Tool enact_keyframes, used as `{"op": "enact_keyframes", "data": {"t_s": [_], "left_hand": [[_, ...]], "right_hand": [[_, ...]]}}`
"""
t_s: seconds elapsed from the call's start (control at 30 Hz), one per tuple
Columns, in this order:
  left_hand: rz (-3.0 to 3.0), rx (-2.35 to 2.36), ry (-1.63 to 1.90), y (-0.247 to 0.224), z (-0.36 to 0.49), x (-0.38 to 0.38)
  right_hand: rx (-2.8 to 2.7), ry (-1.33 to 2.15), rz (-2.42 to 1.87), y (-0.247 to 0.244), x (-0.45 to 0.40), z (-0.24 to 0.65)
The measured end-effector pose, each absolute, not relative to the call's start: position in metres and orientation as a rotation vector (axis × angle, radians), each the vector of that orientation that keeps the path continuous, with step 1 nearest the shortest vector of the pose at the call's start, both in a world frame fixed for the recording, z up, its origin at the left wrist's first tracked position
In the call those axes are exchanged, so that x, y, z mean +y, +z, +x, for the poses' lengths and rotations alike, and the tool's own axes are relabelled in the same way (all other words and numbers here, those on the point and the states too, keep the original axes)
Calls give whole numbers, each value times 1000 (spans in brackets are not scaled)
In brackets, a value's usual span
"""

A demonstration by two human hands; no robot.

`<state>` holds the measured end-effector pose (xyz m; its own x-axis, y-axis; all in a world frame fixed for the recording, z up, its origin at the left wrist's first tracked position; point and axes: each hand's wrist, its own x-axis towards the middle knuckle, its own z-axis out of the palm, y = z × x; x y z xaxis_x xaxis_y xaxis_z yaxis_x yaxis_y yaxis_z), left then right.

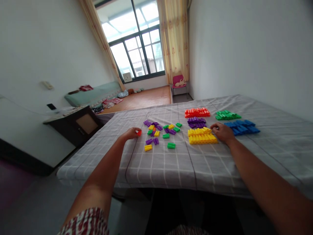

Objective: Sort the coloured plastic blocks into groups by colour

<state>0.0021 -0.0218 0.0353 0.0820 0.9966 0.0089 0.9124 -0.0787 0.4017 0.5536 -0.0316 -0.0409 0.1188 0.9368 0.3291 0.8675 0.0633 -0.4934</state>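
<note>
My left hand (132, 133) is closed on a small red piece (139, 133), left of a loose scatter of purple, green and yellow pieces (156, 133). At the right end of the stacked yellow pieces (202, 136), my right hand (222, 131) has its fingertips pressed together at a yellow piece. Behind the yellow stack lie purple pieces (197, 122) and, farther back, red ones (197, 113). Blue pieces (242, 127) are grouped just right of my right hand, with green pieces (228, 115) behind them.
A grey checked cloth (156, 169) covers the table, its front edge near my body. Beyond are a wooden bed platform (146, 98), a dark cabinet (80, 125) at left, and a pink chair (179, 81) by the curtain. A white wall stands at right.
</note>
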Motion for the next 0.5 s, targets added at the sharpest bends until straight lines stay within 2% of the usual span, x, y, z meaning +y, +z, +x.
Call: {"op": "enact_keyframes", "data": {"t_s": [0.1, 0.23, 0.5], "left_hand": [[2114, 1881, 494, 45, 30, -5], [2196, 1666, 672, 58, 111, 22], [2608, 1310, 590, 64, 284, 81]], "right_hand": [[-1765, 160, -1825, -37, -33, 549], [-1784, 165, -1839, -36, -30, 546], [-1771, 244, -1787, -31, -31, 543]]}}
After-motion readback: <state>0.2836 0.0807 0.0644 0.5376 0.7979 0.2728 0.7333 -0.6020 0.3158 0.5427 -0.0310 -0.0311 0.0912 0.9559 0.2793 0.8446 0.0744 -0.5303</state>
